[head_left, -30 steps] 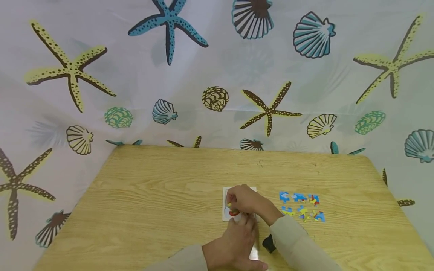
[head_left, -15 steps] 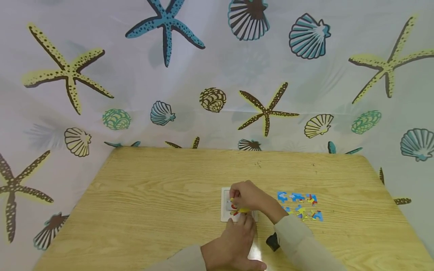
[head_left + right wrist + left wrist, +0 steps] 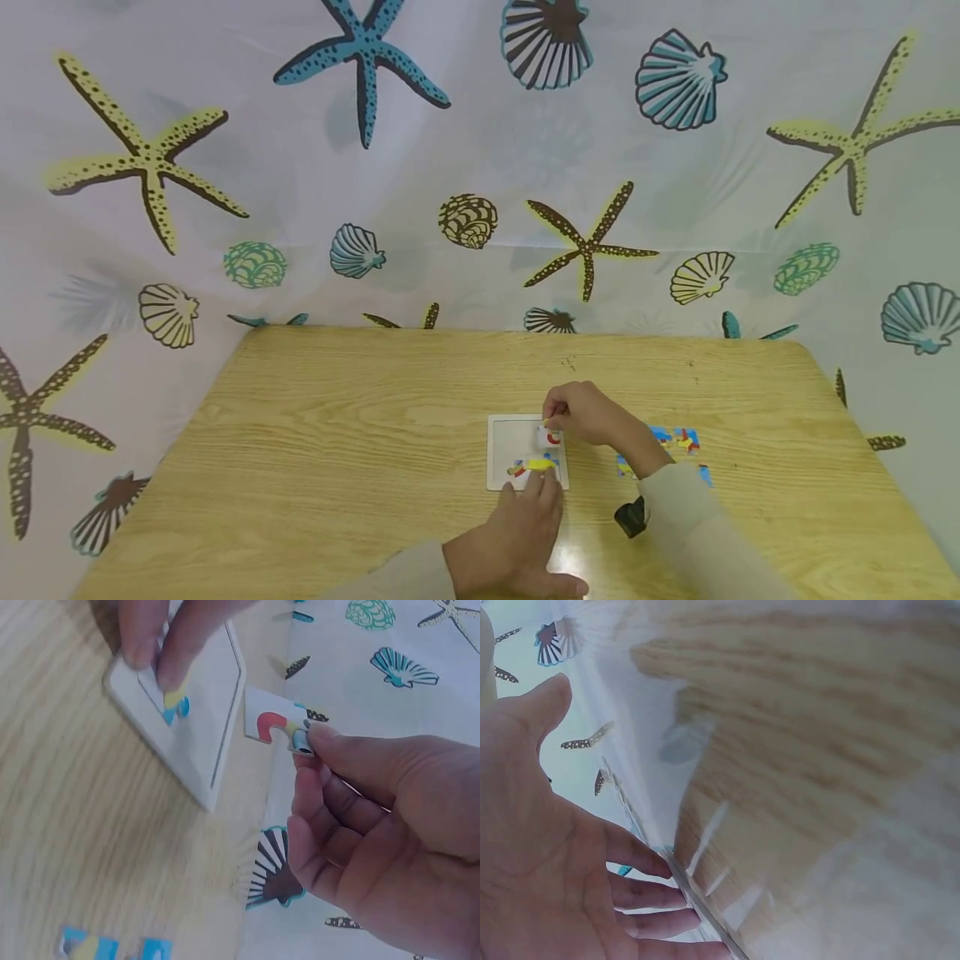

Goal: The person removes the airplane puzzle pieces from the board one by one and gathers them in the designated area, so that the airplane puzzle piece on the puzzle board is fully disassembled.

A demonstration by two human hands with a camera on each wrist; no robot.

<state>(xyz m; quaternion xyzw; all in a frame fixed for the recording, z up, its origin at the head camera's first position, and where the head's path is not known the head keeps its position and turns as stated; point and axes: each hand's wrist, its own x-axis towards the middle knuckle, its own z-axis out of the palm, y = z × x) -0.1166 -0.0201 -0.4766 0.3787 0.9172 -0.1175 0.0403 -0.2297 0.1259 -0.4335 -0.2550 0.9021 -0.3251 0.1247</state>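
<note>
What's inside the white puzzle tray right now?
White puzzle tray holds a few joined pieces at its near edge; left hand fingers cover part of them. Remaining floor looks bare.

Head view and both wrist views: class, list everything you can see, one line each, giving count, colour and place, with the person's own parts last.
Table: one, light wood, foreground.
Curtain: one, white with starfish and shells, behind the table.
Puzzle tray: one, white, table centre.
Placed pieces: a few, yellow, red, blue, tray's near edge.
Loose pieces: several, mainly blue, right of tray.
Held piece: one, white with red arc.
Left hand: fingertips pressing placed pieces.
Right hand: pinching held piece.
</note>
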